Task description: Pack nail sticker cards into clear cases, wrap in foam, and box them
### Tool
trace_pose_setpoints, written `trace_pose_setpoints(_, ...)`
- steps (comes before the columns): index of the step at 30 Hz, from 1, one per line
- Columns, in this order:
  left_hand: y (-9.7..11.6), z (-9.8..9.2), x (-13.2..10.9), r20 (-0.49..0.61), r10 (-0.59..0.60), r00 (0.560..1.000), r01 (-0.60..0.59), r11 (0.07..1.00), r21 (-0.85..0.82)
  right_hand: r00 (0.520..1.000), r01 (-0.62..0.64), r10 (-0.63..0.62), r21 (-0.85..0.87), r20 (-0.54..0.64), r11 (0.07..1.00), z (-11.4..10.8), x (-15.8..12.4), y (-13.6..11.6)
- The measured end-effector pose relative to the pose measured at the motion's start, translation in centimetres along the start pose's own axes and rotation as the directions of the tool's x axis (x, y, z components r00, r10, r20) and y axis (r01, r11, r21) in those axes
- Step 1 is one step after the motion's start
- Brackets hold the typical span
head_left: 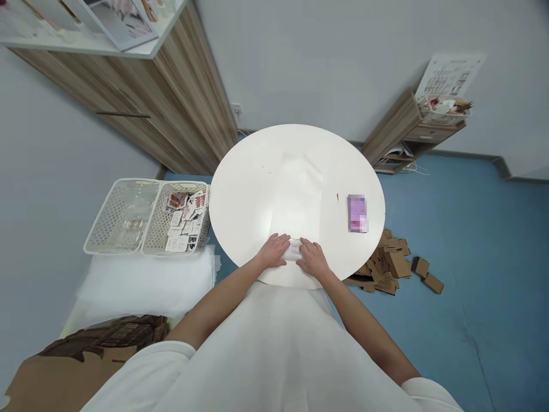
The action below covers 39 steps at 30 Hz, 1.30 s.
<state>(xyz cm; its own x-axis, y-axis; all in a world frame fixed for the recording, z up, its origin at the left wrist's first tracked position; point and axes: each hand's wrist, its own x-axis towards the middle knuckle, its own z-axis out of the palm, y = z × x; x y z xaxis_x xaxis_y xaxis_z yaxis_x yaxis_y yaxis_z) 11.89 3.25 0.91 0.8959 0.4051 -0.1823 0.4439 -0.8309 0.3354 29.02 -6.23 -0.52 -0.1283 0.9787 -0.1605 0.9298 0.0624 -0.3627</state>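
Observation:
Near the close edge of the white round table [244,194] lies a small whitish, partly see-through packet [293,250], which looks like plastic or foam wrap. My left hand [274,250] has its fingers on the packet's left end. On the right end, my right hand [312,256] holds it in the same way, with fingers bent over it. Both hands rest low at the tabletop, and the middle of the packet shows between them. What is inside the packet cannot be made out.
A purple box or phone, blurred [357,213], lies on the table's right side. Two white baskets [143,229] stand at left, one with small packets, above white sheets [146,286]. Small brown cartons [386,263] are heaped on the floor at right. A wooden cabinet [184,86] stands behind left.

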Motion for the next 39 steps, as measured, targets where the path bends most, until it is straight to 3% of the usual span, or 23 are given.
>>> trace_pose_setpoints(4,0.4,-0.1,-0.2,-0.028,-0.038,0.999,0.036,0.997,-0.061,0.999,-0.048,0.047,0.044,0.016,0.998,-0.5,-0.1,-1.0)
trace_pose_setpoints(11,1.5,0.2,-3.4,0.024,-0.006,1.000,0.010,0.987,-0.163,0.989,-0.053,0.030,0.152,0.145,0.987,-0.9,-3.3,-3.2)
trace_pose_setpoints(18,1.4,-0.2,-3.9,-0.051,-0.055,0.997,0.041,0.969,-0.244,0.997,-0.071,0.063,0.214,0.043,0.974,-1.7,-3.2,-3.7)
trace_pose_setpoints(24,-0.3,-1.2,-3.0,0.102,-0.147,0.984,0.179,0.851,-0.493,0.968,-0.246,0.209,0.339,0.141,0.908,-3.1,-1.5,-2.6)
trace_pose_setpoints(31,-2.7,0.0,-3.0,0.112,-0.340,0.934,0.320,0.651,-0.688,0.925,-0.379,0.340,0.478,0.169,0.793,-2.5,-0.2,-0.7)
trace_pose_setpoints(39,-3.8,0.8,-2.4,0.131,-0.537,0.834,0.523,0.690,-0.501,0.916,-0.377,0.393,0.522,0.086,0.765,-0.9,0.8,1.0)
